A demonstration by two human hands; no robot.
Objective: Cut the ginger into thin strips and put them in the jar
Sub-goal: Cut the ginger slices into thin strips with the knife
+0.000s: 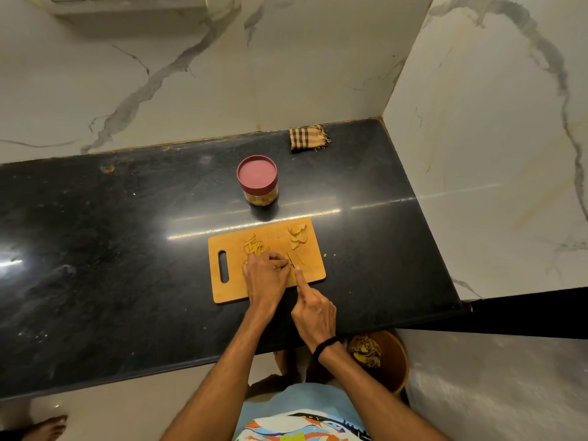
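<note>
We look down at a black counter point(127, 249). A wooden cutting board point(276, 237) lies near the front edge, a bit towards the right end.

Our left hand point(267, 275) rests on the near half of the board. Its fingers point(280, 261) are bent and pressed close together. Their tips pinch a small ginger piece point(289, 259) down on the wood. Most of that piece is hidden under the hand.

Our right hand point(313, 313) is just beside the left hand, at the near edge of the board. It grips a knife point(291, 263). The fingers are curled round the handle, and the pointing finger point(300, 278) lies straight along the top. We can see only a thin bit of the blade, right next to the left fingertips. A black band point(325, 345) sits on the right wrist.

A little heap of ginger strips point(254, 246) lies on the board just past the left hand. Some flat ginger slices point(298, 237) lie at the far right corner of the board. A few loose strips point(300, 258) lie to the right of the blade.

The jar point(260, 195) stands on the counter just behind the board. Its dark red lid point(257, 171) is on.

A folded checked cloth point(308, 138) lies at the back edge, near the right corner. A brown bin point(394, 361) with peels stands on the floor below the front edge.
</note>
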